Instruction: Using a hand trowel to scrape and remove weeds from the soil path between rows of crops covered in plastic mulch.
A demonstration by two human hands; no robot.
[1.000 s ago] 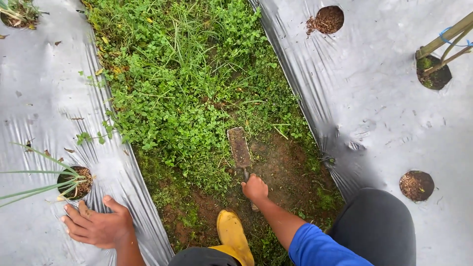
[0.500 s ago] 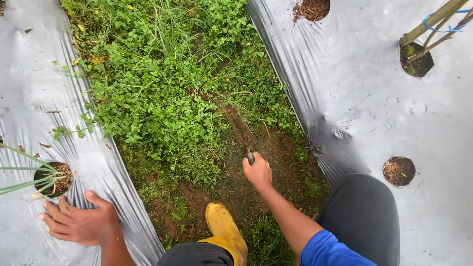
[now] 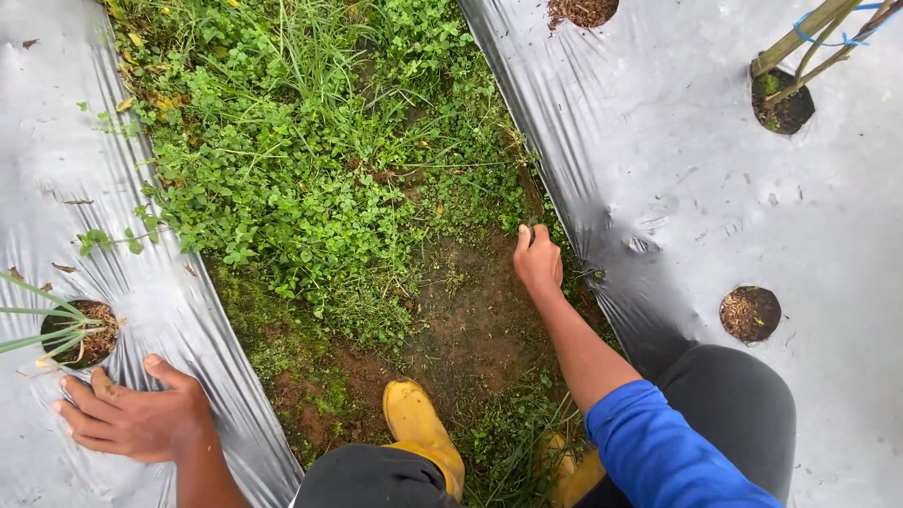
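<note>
Two sheets of silver plastic mulch point(image 3: 734, 179) covered the raised beds on either side, the left-hand sheet point(image 3: 56, 188) creased and dotted with dead leaf scraps. Between them ran a furrow thick with green weeds point(image 3: 310, 179), clover-like leaves and long grass blades, giving way nearer the person to a patch of bare brown soil point(image 3: 470, 320).

The person crouched over that furrow, a dark trouser knee point(image 3: 743, 404) on the right and a blue sleeve point(image 3: 668, 452) above it. One yellow rubber boot point(image 3: 419, 423) stood in the soil, and the toe of the other point(image 3: 574, 470) showed just beside the sleeve.

The left hand point(image 3: 136, 419) lay flat on the left sheet, fingers spread and gripping nothing, just beside a planting hole point(image 3: 80, 331) with thin green leaves point(image 3: 38, 325) sprouting from it. The right hand point(image 3: 538, 261) reached forward to the right edge of the furrow, fingers curled round something dark at the line where weeds met the plastic; I could not tell what it gripped, as the hand hid it.

On the right sheet were more planting holes: one filled with dry litter point(image 3: 750, 313) near the knee, one at the top edge point(image 3: 583, 9), and one farther off holding bamboo stakes point(image 3: 800, 38) tied with blue string point(image 3: 828, 33).
</note>
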